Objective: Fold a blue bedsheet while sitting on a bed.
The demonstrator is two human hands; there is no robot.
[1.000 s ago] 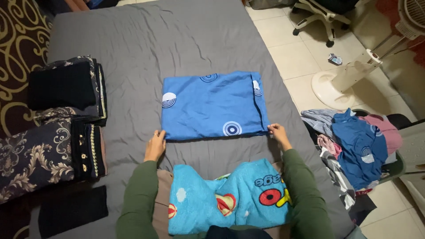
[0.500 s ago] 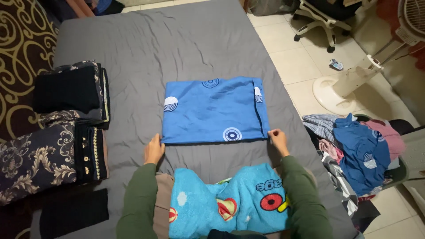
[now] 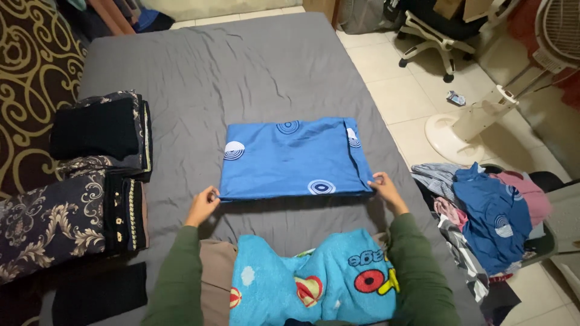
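Blue cloth: we see the folded blue cloth (image 3: 294, 158) with white ring marks lying flat in the middle of the grey mattress (image 3: 241, 66), its long edge towards the person.
Left hand: our view shows the left hand (image 3: 204, 204) pinching the near left corner of the blue cloth, fingers closed on the fabric.
Right hand: the right hand (image 3: 385, 187) is clamped on the near right corner, thumb over the edge.
Change from a second ago: we note that the near edge now looks slightly raised off the mattress, with a shadow under it, where before it lay flat; the left hand lay flat beside the corner then and now grips it.
View: we find the whole scene has slid a little lower in the picture since then.
Lap: a light blue printed towel (image 3: 314, 281) lies just in front of the person, between the green sleeves (image 3: 181, 278).
Left side: we see dark patterned folded clothes (image 3: 72, 181) stacked along the left of the mattress, well apart from the blue cloth.
Right side: a heap of unfolded laundry (image 3: 489, 211) sits in a basket on the tiled floor, near a white fan base (image 3: 453, 124).
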